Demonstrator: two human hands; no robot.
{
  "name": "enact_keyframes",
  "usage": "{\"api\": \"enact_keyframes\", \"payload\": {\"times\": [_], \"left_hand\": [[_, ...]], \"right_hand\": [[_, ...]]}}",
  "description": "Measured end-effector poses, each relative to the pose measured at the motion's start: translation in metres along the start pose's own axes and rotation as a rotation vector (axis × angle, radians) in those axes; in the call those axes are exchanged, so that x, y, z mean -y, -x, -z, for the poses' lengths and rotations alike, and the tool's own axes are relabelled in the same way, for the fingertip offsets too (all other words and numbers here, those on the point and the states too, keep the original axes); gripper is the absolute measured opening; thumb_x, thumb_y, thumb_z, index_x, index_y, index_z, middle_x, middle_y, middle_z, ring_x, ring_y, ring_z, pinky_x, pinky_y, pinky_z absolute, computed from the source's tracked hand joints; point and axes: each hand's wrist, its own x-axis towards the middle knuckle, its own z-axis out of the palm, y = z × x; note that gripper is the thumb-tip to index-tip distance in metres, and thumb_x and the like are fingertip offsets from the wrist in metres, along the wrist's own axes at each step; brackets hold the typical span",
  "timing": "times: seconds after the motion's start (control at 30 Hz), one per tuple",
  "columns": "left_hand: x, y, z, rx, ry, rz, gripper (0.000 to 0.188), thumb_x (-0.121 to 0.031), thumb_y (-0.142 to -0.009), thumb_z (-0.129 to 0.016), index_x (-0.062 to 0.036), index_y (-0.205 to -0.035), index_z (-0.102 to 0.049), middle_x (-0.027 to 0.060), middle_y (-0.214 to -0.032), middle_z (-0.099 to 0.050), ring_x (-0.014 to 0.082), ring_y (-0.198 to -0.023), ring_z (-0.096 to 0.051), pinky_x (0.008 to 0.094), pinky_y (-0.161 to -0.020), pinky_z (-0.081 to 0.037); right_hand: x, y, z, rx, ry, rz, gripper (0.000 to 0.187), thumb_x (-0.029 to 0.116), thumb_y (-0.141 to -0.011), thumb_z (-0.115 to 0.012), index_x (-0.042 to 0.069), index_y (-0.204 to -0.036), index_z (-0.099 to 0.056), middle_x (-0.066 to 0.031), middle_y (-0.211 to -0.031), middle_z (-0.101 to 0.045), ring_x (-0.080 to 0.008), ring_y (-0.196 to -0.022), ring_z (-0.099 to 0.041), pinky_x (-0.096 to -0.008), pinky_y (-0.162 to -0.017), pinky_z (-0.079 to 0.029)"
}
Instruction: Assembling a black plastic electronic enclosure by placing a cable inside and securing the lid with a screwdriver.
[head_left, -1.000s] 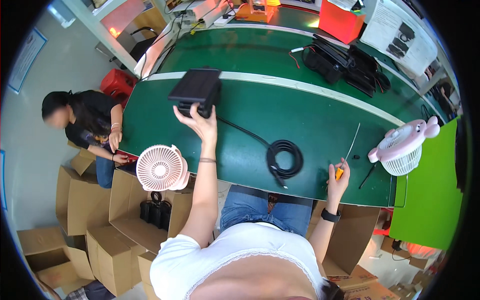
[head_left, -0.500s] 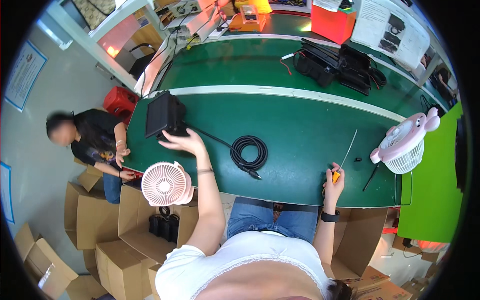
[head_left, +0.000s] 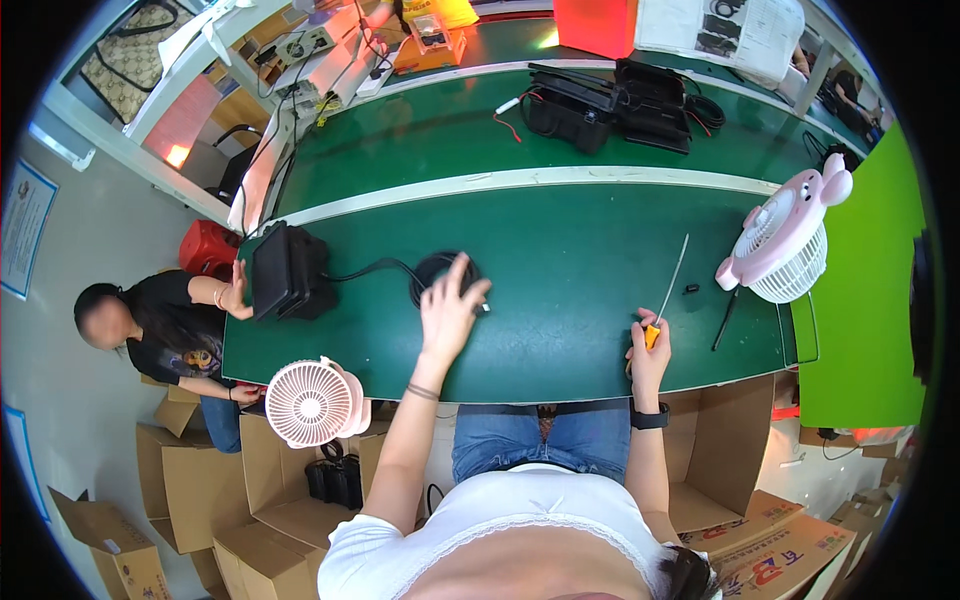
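Observation:
My left hand (head_left: pixel 448 318) reaches over a coiled black cable (head_left: pixel 428 293), its fingers spread and slightly blurred, covering part of the coil. The cable runs left to a black box-shaped device (head_left: pixel 290 270) at the table's left end. In my right hand (head_left: pixel 650 355), near the front edge, is a screwdriver (head_left: pixel 653 333) with an orange handle, its long thin shaft pointing up and away. Just right of the shaft lies a small black piece (head_left: pixel 691 289). A thin black rod (head_left: pixel 726 320) rests farther right.
A pink-and-white fan (head_left: pixel 785 240) stands at the table's right end, another pink fan (head_left: pixel 312 403) at the front left edge. A co-worker's hand (head_left: pixel 236 292) is at the device's left side. Black cases (head_left: pixel 620 110) lie across the white divider (head_left: pixel 520 180). Cardboard boxes (head_left: pixel 210 490) stand below left.
My left hand has left the black device and moved right onto the cable coil. The co-worker's hand has come up beside the device. My right hand still holds the screwdriver.

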Motion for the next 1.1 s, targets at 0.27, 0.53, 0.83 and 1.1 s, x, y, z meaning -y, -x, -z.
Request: {"api": "enact_keyframes", "payload": {"times": [0.27, 0.53, 0.83, 1.1], "left_hand": [[0.058, -0.074, -0.04, -0.033, -0.222, 0.323, 0.045, -0.051, -0.079, -0.071, -0.0229, -0.113, -0.065, 0.0115, -0.15, -0.035, 0.0339, -0.111, -0.053, 0.0475, -0.078, -0.051], [0.166, -0.089, -0.064, -0.286, -0.653, 0.92, 0.057, -0.026, -0.089, -0.069, -0.0249, -0.139, -0.042, 0.0181, -0.153, -0.029, 0.043, -0.139, -0.031, 0.0648, -0.103, -0.033], [0.027, -0.214, -0.071, -0.159, 0.412, 0.005, 0.029, -0.012, -0.086, -0.065, -0.0097, -0.114, -0.065, 0.0137, -0.114, -0.063, 0.033, -0.109, -0.059, 0.0419, -0.097, -0.047], [-0.048, -0.319, -0.126, 0.033, 0.296, -0.073, 0.082, -0.018, -0.076, -0.078, -0.0089, -0.145, -0.036, 0.0154, -0.148, -0.036, 0.0405, -0.113, -0.056, 0.0475, -0.095, -0.05]], "right_hand": [[-0.001, 0.0, 0.003, 0.04, 0.015, 0.009, 0.009, 0.006, -0.092, -0.061, 0.005, -0.094, -0.052, -0.0067, -0.111, -0.066, -0.0064, -0.053, -0.053, -0.0224, -0.045, -0.044], [0.005, 0.003, 0.001, 0.051, -0.019, -0.002, 0.009, 0.002, -0.092, -0.06, 0.005, -0.095, -0.051, -0.0068, -0.107, -0.066, -0.0067, -0.054, -0.054, -0.022, -0.046, -0.045], [0.001, 0.001, 0.0, -0.014, -0.105, -0.005, 0.011, -0.001, -0.092, -0.057, 0.004, -0.096, -0.048, -0.0118, -0.101, -0.066, -0.0062, -0.053, -0.051, -0.0208, -0.046, -0.043], [0.005, 0.003, 0.0, -0.029, -0.069, -0.019, 0.01, -0.003, -0.092, -0.054, 0.003, -0.095, -0.047, -0.0119, -0.095, -0.066, -0.0075, -0.05, -0.053, -0.0217, -0.044, -0.043]]}}
